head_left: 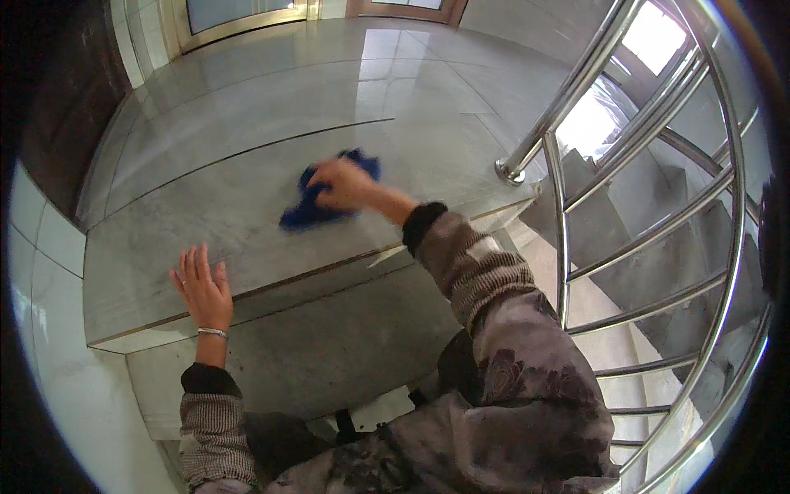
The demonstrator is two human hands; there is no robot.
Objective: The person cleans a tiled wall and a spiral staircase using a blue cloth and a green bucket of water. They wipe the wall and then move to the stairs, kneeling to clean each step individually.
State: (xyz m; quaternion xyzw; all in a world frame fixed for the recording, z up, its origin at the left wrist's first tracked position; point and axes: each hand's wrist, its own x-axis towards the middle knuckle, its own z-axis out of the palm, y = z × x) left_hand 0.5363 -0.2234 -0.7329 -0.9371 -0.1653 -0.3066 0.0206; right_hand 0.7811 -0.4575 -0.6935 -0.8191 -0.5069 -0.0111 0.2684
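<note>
A dark blue cloth point(315, 213) lies bunched on the grey tiled landing point(247, 154). My right hand point(345, 183), a little blurred, grips it from above with the arm stretched forward. Nearer the left wall, my left hand point(202, 281) rests on the landing's front edge with its fingers spread and nothing in it. A ring and a silver bracelet point(213, 333) show on that hand and wrist. Faint dark smudges mark the tile between the two hands. Below the edge is a lower stair step point(321, 346), close in front of my body.
A stainless steel railing point(561, 247) curves along the right, its post base fixed near the landing's corner. Beyond it, more stairs point(654, 228) descend. A white tiled wall point(46, 247) and a dark door point(68, 105) bound the left; framed doors point(247, 28) stand at the back.
</note>
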